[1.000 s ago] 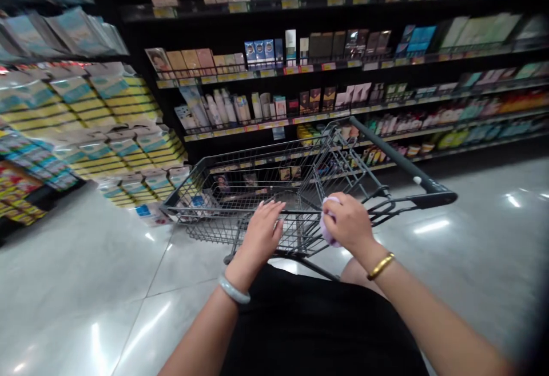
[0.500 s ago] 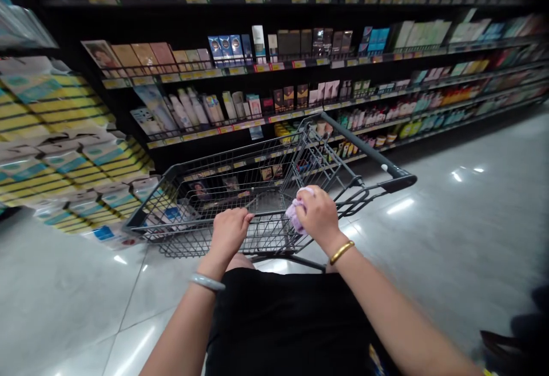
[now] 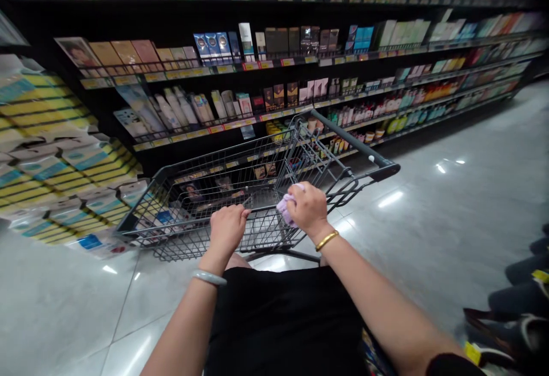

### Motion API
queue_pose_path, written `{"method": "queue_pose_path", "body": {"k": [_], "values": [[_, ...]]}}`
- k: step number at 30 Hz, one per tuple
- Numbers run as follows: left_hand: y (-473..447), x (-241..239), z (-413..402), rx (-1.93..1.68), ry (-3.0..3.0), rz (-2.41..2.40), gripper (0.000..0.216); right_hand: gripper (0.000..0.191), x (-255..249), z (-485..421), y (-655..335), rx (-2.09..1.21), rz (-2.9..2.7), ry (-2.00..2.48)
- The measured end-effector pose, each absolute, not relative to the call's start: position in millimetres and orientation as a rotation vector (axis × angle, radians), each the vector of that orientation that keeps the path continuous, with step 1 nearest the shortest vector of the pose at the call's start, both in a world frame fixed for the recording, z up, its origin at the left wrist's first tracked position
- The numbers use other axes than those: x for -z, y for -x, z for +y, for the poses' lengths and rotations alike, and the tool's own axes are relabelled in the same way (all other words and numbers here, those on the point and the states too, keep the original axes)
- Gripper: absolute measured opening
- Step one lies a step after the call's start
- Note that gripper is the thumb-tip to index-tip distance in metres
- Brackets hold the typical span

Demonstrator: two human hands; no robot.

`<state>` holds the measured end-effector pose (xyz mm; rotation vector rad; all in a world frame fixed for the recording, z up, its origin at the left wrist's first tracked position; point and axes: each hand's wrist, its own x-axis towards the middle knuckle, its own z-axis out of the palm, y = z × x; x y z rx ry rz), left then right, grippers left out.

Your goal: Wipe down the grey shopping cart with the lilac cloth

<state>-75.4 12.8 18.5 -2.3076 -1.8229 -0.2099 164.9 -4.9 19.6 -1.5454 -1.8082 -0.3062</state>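
A dark wire shopping cart (image 3: pixel 189 228) stands sideways in front of me, its handle at the right; the part of the basket that shows holds no goods. My left hand (image 3: pixel 228 227), with a pale bangle at the wrist, is closed around the near top rim of the basket. Farther right, my right hand (image 3: pixel 309 207), wearing a gold bangle, is closed on a crumpled light purple cloth (image 3: pixel 285 210) at the same rim. Whether those fingers also grip the rim is hidden.
Beyond the cart run long shelves (image 3: pixel 240 67) of boxes and bottles with price tags. Yellow-striped packages (image 3: pixel 64 164) are stacked at the left. Dark items with yellow tags (image 3: pixel 510 313) are at the lower right. Shiny grey floor (image 3: pixel 412 250) stretches off to the right.
The shelves and cart have shifted a little to the left in view. More of the dark items at the lower right shows. Both hands keep their hold.
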Motion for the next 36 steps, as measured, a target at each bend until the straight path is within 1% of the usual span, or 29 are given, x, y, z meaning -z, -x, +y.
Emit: {"method": "queue_pose_path", "body": {"k": [3,6,9,11,13,16,19,21,24,26,29,32,36], "values": [[72.6,-19.6,14.8,0.208,2.301,-1.818,0.041,0.020,-17.1,-1.5,-160.8,0.242,-1.979,1.368],[70.0,-20.6,14.1,0.214,2.306,-1.805,0.041,0.018,-21.8,0.2,-184.6,0.149,-2.083,1.264],[64.7,-20.6,11.3,0.231,2.284,-1.807,0.041,0.019,-22.7,0.5,-205.9,0.156,-1.903,1.353],[59.1,-20.4,9.1,0.239,2.262,-1.823,0.040,0.019,-17.8,0.4,-203.8,0.213,-1.716,1.446],[52.5,-20.5,7.0,0.250,2.247,-1.843,0.040,0.018,-10.2,-0.1,-190.6,0.259,-1.643,1.484],[43.5,-21.2,4.3,0.266,2.253,-1.873,0.043,0.020,-2.5,-1.1,-173.2,0.278,-1.811,1.398],[41.3,-23.0,3.8,0.279,2.301,-1.891,0.047,0.022,-6.6,1.2,-183.4,0.242,-2.054,1.299],[46.2,-25.6,5.7,0.286,2.379,-1.891,0.045,0.022,-13.6,6.6,-202.6,0.211,-2.084,1.357],[63.4,-31.6,12.4,0.325,2.521,-1.837,0.043,0.020,-21.6,17.5,-225.3,0.240,-1.881,1.562],[77.3,-35.5,18.7,0.328,2.567,-1.775,0.047,0.019,-22.5,22.5,-225.6,0.266,-1.782,1.646],[92.3,-38.3,28.2,0.150,2.546,-1.819,0.059,0.020,-19.3,22.9,-204.4,0.286,-1.700,1.713],[96.8,-38.1,34.8,-0.025,2.585,-1.893,0.069,0.019,-16.3,19.1,-179.7,0.278,-1.771,1.641],[96.2,-36.5,36.2,-0.071,2.605,-1.849,0.069,0.020,-19.1,18.1,-182.1,0.203,-2.010,1.460]]}}
